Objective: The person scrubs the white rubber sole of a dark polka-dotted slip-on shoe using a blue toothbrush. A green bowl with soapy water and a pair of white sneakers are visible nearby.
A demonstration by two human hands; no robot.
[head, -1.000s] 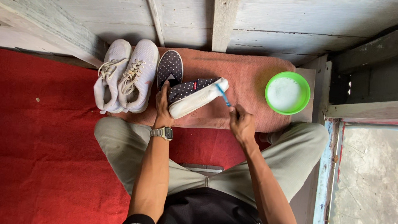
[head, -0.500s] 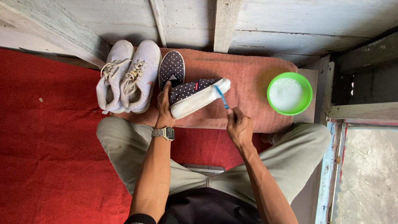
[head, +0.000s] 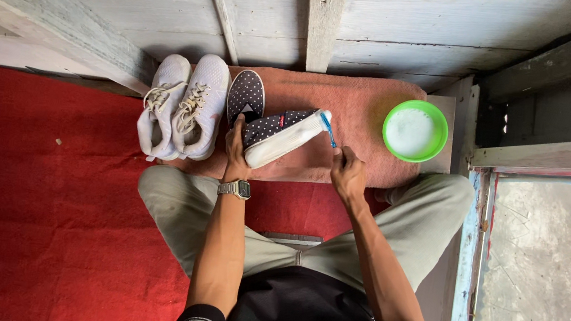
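My left hand (head: pixel 236 149) grips the heel end of a dark polka-dot shoe (head: pixel 280 135) with a white sole, tilted on its side over a pink towel (head: pixel 363 119). My right hand (head: pixel 347 174) holds a blue toothbrush (head: pixel 328 128); its bristle end touches the toe of the shoe's white sole. A second polka-dot shoe (head: pixel 245 95) lies upright on the towel just left of the held one.
A pair of white laced sneakers (head: pixel 183 104) sits left of the towel. A green bowl (head: pixel 415 131) of white soapy water stands at the towel's right end. A red mat (head: pixel 41 203) covers the floor to the left; a wooden wall runs behind.
The toothbrush tip has shifted slightly along the toe of the sole. The left hand still holds the shoe in the same spot.
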